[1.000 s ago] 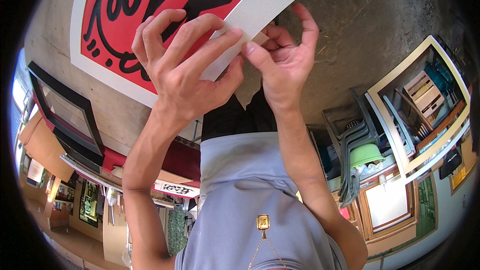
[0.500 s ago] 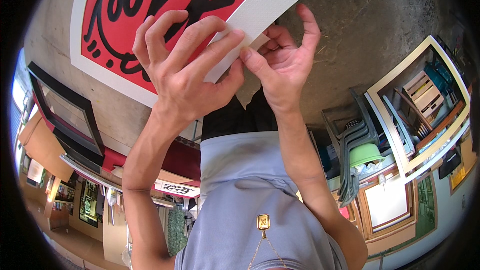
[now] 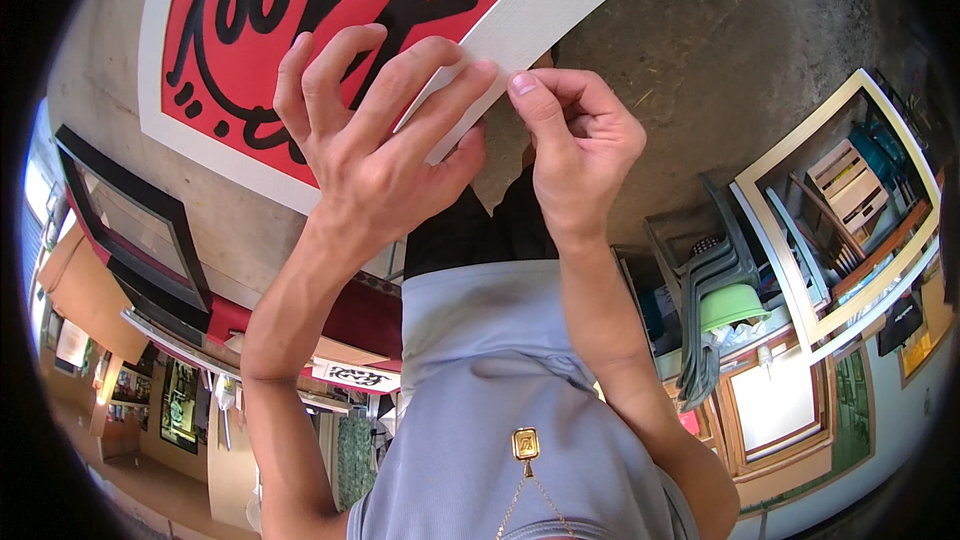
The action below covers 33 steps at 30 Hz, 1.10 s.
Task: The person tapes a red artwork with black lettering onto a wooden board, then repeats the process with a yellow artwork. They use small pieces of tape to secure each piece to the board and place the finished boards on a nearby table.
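A picture in black brush strokes on a red ground [image 3: 330,15] stands at the top, with a white mat board [image 3: 570,2] bordering it. Over its lower right corner is my left hand [image 3: 375,155]; the index fingertip presses on the mat board and the thumb lies at its lower edge, while the other fingers arch over the red part. Right beside the board's edge is my right hand [image 3: 585,145], fingers curled and thumb pressed against the index finger. Whatever sits in that pinch is too small to make out.
A black frame [image 3: 135,215] leans at the left. On the right are a pale wooden frame [image 3: 745,205], stacked grey chairs [image 3: 725,270] and a green basin [image 3: 730,307]. Bare concrete floor [image 3: 720,50] lies beyond my right hand.
My right hand has shifted slightly right, and its raised, spread fingers have curled into a pinch. A small pale flap between the hands no longer shows. My left hand has hardly moved.
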Each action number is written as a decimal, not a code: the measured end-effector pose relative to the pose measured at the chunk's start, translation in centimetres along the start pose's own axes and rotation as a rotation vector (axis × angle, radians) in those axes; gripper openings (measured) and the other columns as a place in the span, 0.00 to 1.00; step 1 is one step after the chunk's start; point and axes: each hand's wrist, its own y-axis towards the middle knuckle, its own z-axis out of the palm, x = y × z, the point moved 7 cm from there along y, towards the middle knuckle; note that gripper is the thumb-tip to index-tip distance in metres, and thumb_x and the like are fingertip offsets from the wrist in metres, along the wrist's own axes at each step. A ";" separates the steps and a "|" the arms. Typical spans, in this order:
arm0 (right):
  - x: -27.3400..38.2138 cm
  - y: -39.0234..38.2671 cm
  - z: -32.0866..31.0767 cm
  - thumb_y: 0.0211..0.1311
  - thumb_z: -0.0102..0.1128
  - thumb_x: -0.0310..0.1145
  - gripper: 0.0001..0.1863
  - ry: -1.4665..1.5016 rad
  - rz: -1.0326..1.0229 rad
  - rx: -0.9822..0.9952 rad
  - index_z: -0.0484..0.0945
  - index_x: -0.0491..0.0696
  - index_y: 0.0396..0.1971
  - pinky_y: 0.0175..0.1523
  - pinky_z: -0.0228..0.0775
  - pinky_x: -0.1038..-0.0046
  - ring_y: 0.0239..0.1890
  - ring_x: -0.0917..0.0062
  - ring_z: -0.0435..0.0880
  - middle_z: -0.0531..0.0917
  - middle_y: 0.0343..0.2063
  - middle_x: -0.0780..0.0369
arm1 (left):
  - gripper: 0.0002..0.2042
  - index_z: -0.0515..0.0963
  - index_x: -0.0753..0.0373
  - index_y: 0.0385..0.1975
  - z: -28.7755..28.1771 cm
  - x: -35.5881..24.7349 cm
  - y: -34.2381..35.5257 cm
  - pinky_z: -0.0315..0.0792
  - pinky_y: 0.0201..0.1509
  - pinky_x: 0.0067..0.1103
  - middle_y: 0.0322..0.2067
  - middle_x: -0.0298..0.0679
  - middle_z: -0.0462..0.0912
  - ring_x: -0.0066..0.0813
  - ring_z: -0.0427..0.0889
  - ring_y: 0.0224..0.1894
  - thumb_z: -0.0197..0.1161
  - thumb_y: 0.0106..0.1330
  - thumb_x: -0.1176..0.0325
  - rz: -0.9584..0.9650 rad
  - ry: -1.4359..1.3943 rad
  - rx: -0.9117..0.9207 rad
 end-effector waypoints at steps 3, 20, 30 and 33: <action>-1.0 -1.2 0.6 0.62 0.69 0.27 0.05 0.136 0.081 0.058 0.84 0.40 0.32 0.29 0.69 0.85 0.24 0.91 0.76 0.83 0.24 0.68 | 0.22 0.88 0.42 0.39 0.1 0.1 -0.1 0.55 0.69 0.36 0.42 0.22 0.84 0.33 0.75 0.55 0.72 0.37 0.66 0.004 -0.003 -0.017; -4.7 -1.0 0.3 0.62 0.68 0.26 0.04 0.331 0.177 0.125 0.86 0.41 0.34 0.28 0.64 0.85 0.24 0.89 0.74 0.82 0.25 0.67 | 0.22 0.88 0.42 0.39 -0.2 0.2 0.2 0.57 0.69 0.36 0.42 0.21 0.84 0.32 0.75 0.54 0.72 0.38 0.67 -0.013 -0.009 -0.006; -7.1 -0.2 2.5 0.64 0.63 0.22 0.07 0.766 0.258 0.339 0.84 0.39 0.41 0.37 0.68 0.79 0.32 0.84 0.77 0.83 0.33 0.63 | 0.22 0.88 0.43 0.39 -0.2 0.4 0.3 0.58 0.69 0.37 0.42 0.22 0.85 0.34 0.75 0.55 0.73 0.37 0.66 -0.018 -0.032 -0.008; -6.2 1.3 2.4 0.65 0.60 0.23 0.08 0.816 0.232 0.398 0.84 0.40 0.43 0.46 0.75 0.72 0.41 0.77 0.82 0.84 0.42 0.59 | 0.22 0.88 0.43 0.39 -0.3 0.4 0.3 0.57 0.69 0.38 0.42 0.23 0.85 0.34 0.75 0.55 0.73 0.38 0.66 -0.028 -0.033 0.002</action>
